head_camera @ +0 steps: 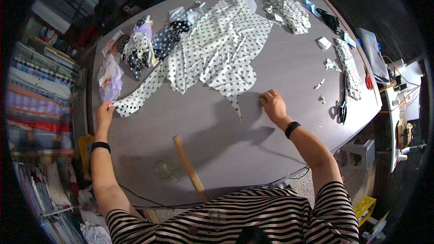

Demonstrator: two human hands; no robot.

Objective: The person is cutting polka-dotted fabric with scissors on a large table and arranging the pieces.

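Note:
A large white fabric piece with black polka dots point(223, 40) lies wrinkled across the middle and far part of the table. Its long narrow strip point(139, 98) runs toward the left edge, where my left hand point(104, 113) pinches the end between thumb and fingers. A thin pointed tail point(235, 106) of the same cloth hangs toward me on the tabletop. To the right of that tail, apart from the cloth, my right hand point(274, 105) is low over the table with its fingers bent down. Whether anything is under those fingertips is hidden.
A wooden ruler point(188, 162) and a clear round object point(165, 170) lie near me on the table point(298, 74). Black-handled scissors point(342, 112), red-handled snips point(368, 81) and folded dotted cloth point(348, 69) are at right. Mixed scraps point(137, 47) pile up left. Fabric shelves point(40, 101) stand beyond.

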